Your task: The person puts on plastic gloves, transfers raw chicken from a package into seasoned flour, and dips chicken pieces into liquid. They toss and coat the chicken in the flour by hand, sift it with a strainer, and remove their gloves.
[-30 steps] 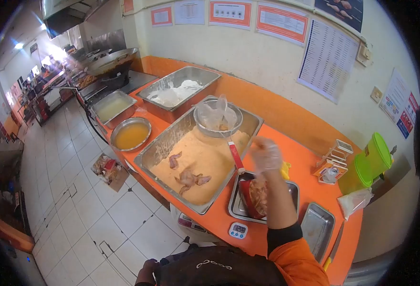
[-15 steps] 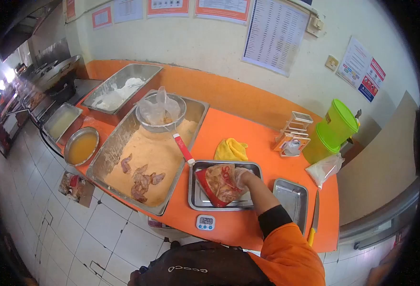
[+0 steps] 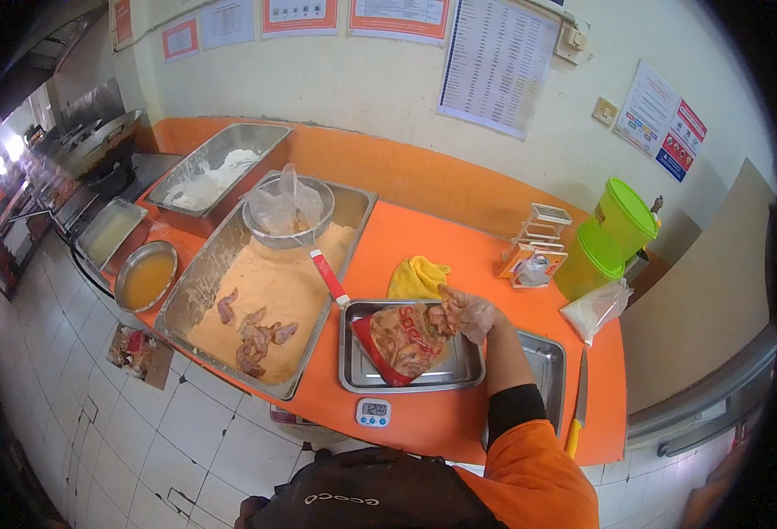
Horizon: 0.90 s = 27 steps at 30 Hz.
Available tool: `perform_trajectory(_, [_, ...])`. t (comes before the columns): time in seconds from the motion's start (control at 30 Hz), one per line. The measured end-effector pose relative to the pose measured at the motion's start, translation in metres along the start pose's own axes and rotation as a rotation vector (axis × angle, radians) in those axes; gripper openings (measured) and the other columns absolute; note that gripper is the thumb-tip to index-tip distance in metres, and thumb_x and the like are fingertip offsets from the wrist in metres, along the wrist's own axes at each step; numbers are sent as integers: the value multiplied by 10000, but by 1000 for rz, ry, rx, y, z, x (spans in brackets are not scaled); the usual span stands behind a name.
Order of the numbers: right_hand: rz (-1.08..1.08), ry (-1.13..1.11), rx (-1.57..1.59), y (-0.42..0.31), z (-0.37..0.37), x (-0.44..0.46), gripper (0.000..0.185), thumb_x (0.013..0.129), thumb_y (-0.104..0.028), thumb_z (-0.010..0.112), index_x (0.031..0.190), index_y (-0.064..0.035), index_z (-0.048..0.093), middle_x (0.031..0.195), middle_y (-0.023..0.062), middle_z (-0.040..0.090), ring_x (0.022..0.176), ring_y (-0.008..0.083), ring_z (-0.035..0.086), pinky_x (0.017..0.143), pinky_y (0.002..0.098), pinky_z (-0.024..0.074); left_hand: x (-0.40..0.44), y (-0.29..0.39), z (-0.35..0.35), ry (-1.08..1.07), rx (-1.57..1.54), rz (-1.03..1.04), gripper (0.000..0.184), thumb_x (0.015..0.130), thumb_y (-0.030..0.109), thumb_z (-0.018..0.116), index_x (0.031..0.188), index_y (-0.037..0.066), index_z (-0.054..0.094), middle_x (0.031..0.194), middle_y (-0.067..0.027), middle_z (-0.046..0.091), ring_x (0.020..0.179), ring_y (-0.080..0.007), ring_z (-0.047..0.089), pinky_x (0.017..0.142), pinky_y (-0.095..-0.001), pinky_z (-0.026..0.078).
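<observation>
My right hand [image 3: 475, 317], in a clear plastic glove, is closed around raw chicken pieces [image 3: 446, 316] just outside the mouth of a plastic bag. The red-and-clear bag [image 3: 403, 346] holds more marinated chicken and lies in a steel tray [image 3: 459, 375]. Left of it, a large steel pan [image 3: 288, 386] contains orange-tinted flour [image 3: 221, 331] with several raw chicken pieces [image 3: 252, 344] on top. A strainer [image 3: 318, 231] with a red-and-white handle rests over the pan's far end, a clear bag inside it. My left hand does not show.
A second steel tray [image 3: 542, 353] and a yellow-handled knife [image 3: 580, 401] lie at the right. A timer [image 3: 373, 412] sits at the front edge. Behind are a yellow cloth [image 3: 417, 278] and green-lidded buckets [image 3: 622, 216]. A bowl of yellow liquid [image 3: 148, 276] stands far left.
My right hand has come out of the bag's opening, moving up and right, with chicken pieces in its grip. The view has shifted slightly.
</observation>
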State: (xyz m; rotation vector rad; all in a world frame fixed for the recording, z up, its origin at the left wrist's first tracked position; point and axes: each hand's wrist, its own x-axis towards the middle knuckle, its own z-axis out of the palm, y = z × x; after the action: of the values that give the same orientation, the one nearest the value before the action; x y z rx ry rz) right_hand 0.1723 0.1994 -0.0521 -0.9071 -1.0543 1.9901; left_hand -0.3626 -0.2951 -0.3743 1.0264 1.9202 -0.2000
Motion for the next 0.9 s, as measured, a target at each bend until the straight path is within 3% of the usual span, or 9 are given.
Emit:
perform_trajectory(0.07, [59, -77, 163, -15, 21, -14, 315, 798, 42, 552, 1086, -85, 571, 749, 35, 561, 736, 201, 616, 641, 314, 489, -2, -1, -1, -4, 0, -6, 380, 799, 359, 575, 1054, 82, 630, 1078, -133, 623, 1060, -277, 561, 920, -374, 443])
perform_trajectory(0.17, [40, -6, -317, -5, -4, 1, 195, 840, -43, 525, 1018, -96, 587, 753, 28, 578, 738, 213, 610, 626, 319, 479, -3, 0, 0, -7, -5, -15, 381, 800, 360, 575, 1055, 83, 629, 1079, -133, 622, 1061, -277, 560, 922, -374, 443])
perform_trajectory(0.27, [346, 111, -808, 6, -4, 19, 187, 860, -124, 492, 989, -93, 624, 838, 67, 632, 752, 243, 618, 646, 349, 484, -6, -2, 4, -9, -7, -17, 381, 800, 361, 575, 1056, 83, 629, 1081, -133, 622, 1063, -276, 560, 923, -374, 442])
perform_trajectory(0.37, [301, -191, -2052, 0, 59, 16, 232, 827, -211, 519, 970, -91, 658, 944, 108, 656, 742, 244, 601, 657, 350, 478, -4, -4, 8, -3, -12, -15, 382, 801, 362, 575, 1057, 84, 629, 1083, -133, 621, 1065, -276, 559, 924, -374, 442])
perform_trajectory(0.5, [265, -515, -2215, 20, -6, 42, 294, 770, -225, 547, 1005, -89, 663, 1005, 141, 644, 858, 253, 618, 693, 352, 486, -7, -4, 10, -2, -17, -16, 383, 801, 363, 574, 1059, 85, 629, 1085, -133, 620, 1067, -275, 558, 925, -374, 441])
perform_trajectory(0.6, [390, -409, -2227, 2, 37, 24, 305, 725, -188, 577, 1003, -97, 666, 1006, 136, 643, 888, 248, 615, 698, 348, 487, -7, -7, 14, -7, -22, -21, 384, 802, 364, 574, 1060, 86, 629, 1087, -133, 620, 1069, -275, 557, 926, -374, 441])
perform_trajectory(0.7, [208, -274, -2280, 31, 32, 21, 320, 674, -150, 607, 985, -120, 678, 977, 103, 654, 856, 238, 618, 681, 336, 484, -9, -7, 13, -11, -25, -26, 384, 802, 365, 574, 1062, 87, 629, 1089, -133, 619, 1071, -274, 556, 927, -374, 440])
perform_trajectory(0.77, [8, -435, -2468, 54, -14, 41, 329, 636, -146, 633, 960, -144, 687, 931, 85, 662, 815, 235, 618, 661, 327, 481, -9, -9, 16, -15, -28, -28, 385, 802, 366, 574, 1062, 88, 628, 1090, -133, 619, 1072, -274, 556, 928, -374, 440])
perform_trajectory(0.9, [275, -62, -1872, 7, 0, 8, 216, 661, -160, 630, 866, -185, 691, 834, 67, 663, 777, 239, 629, 647, 332, 484, -10, -8, 17, -16, -29, -31, 386, 803, 367, 573, 1064, 89, 628, 1092, -133, 618, 1074, -273, 555, 929, -374, 439])
